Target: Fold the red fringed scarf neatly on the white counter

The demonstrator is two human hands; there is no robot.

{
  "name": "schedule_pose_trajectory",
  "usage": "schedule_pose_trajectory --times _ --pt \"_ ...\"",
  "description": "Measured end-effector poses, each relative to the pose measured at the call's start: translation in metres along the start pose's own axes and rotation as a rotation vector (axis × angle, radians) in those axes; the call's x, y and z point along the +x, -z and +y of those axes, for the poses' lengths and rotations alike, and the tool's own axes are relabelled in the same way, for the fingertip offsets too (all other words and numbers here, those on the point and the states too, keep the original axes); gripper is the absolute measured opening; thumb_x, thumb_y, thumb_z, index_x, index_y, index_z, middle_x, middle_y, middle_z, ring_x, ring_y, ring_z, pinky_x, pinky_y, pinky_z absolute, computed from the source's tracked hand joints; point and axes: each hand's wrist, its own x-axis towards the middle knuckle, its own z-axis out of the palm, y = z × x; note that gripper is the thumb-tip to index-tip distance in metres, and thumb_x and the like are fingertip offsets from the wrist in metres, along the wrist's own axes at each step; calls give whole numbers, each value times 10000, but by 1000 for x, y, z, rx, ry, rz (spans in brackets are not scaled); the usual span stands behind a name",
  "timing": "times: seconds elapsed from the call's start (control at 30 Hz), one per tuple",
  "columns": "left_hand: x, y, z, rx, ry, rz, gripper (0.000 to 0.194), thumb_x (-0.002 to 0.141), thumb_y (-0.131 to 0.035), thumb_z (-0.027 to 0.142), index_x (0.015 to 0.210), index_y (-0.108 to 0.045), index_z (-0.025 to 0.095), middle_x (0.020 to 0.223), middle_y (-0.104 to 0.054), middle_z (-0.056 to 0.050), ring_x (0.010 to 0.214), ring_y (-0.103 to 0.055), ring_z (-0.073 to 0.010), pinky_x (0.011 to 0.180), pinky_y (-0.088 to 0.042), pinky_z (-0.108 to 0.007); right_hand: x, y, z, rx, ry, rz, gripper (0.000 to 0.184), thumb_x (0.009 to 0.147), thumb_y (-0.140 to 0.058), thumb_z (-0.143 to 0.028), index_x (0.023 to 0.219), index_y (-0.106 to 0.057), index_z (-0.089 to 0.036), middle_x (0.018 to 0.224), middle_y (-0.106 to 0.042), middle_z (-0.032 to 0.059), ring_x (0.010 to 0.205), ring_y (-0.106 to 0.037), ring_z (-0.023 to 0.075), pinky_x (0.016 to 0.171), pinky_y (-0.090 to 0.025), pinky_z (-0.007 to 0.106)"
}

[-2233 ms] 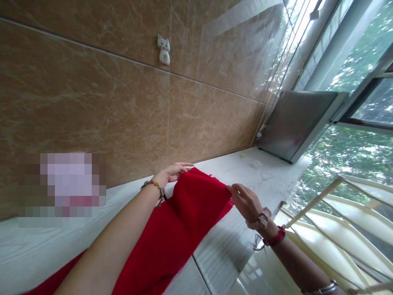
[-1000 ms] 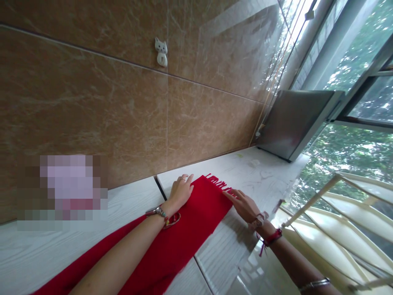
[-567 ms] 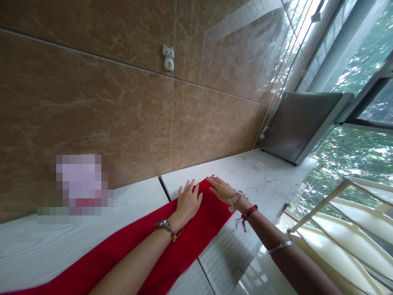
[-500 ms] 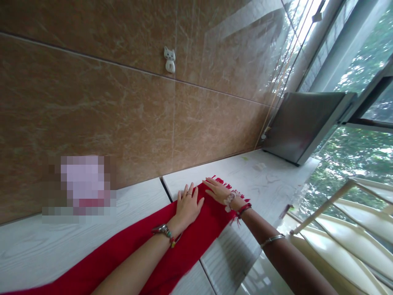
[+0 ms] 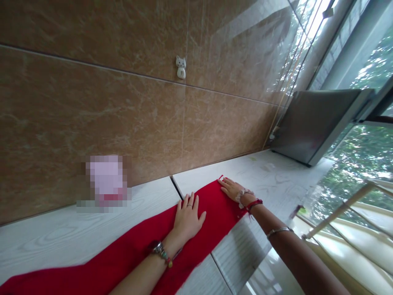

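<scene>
A long red scarf (image 5: 211, 223) with a fringed end lies lengthwise along a pale wood-grain tabletop (image 5: 153, 196). My left hand (image 5: 188, 217) rests palm down on the scarf's middle, fingers spread, with a ring on one finger and a watch and beads at the wrist. My right hand (image 5: 232, 189) lies flat over the fringed end, fingers stretched out, and covers most of the fringe. Between the two hands the cloth is fairly smooth; its near part runs out of view at the lower left.
A brown tiled wall (image 5: 138, 123) borders the table's far side, with a white cat-shaped hook (image 5: 181, 67) on it. A small grey fridge (image 5: 313, 123) stands at the right end. A cream slatted rack (image 5: 346, 233) is at the lower right. One pink item (image 5: 107, 176) is pixelated.
My right hand has slid onto the fringe, which showed beyond it before. My left hand remains flat on the scarf. The whole view has shifted slightly.
</scene>
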Motion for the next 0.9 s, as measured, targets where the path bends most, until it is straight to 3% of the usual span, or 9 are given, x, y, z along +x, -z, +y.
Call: schedule_pose_trajectory --times 0.17,0.3,0.37,0.53,0.67,0.9 --pt "-8 6 3 -44 33 -3 595 826 -299 438 1309 -294 90 1373 -273 -135 1258 -229 -271 1003 -216 -437 11 13 -13 0 3 52 431 859 -324 -213 1281 -366 -137 1228 -486 142 1152 -418 215 957 -347 389" --pt "-11 5 3 -68 38 8 598 820 -314 441 1306 -302 91 1368 -283 -139 1253 -239 -283 996 -226 -452 11 5 -45 42 254 30 407 874 -322 -290 1268 -388 -209 1289 -439 61 1213 -337 187 997 -300 383" --pt "-12 4 2 -70 35 14 598 823 -306 446 1303 -308 91 1362 -297 -139 1252 -241 -281 997 -225 -453 8 -1 -52 49 317 11 402 887 -290 -293 1264 -394 -200 1297 -430 65 1224 -317 188 1011 -270 399" --pt "-18 4 -4 -71 20 9 580 832 -293 446 1296 -326 99 1365 -301 -113 1252 -249 -258 1009 -215 -426 4 -8 -48 38 276 3 406 892 -293 -283 1273 -379 -173 1306 -412 91 1236 -291 199 1014 -256 407" --pt "-28 14 -25 -59 -17 -63 537 842 -302 421 1298 -328 137 1371 -295 -75 1258 -240 -236 1015 -209 -418 4 -12 -45 28 208 14 407 883 -326 -266 1272 -380 -160 1302 -412 114 1230 -302 218 1001 -275 413" --pt "-68 35 -85 3 -132 -153 475 857 -304 372 1302 -311 209 1392 -245 -60 1271 -206 -204 1016 -203 -397 -4 -14 -45 17 63 3 401 876 -337 -262 1263 -394 -174 1298 -414 128 1216 -328 234 980 -299 424"
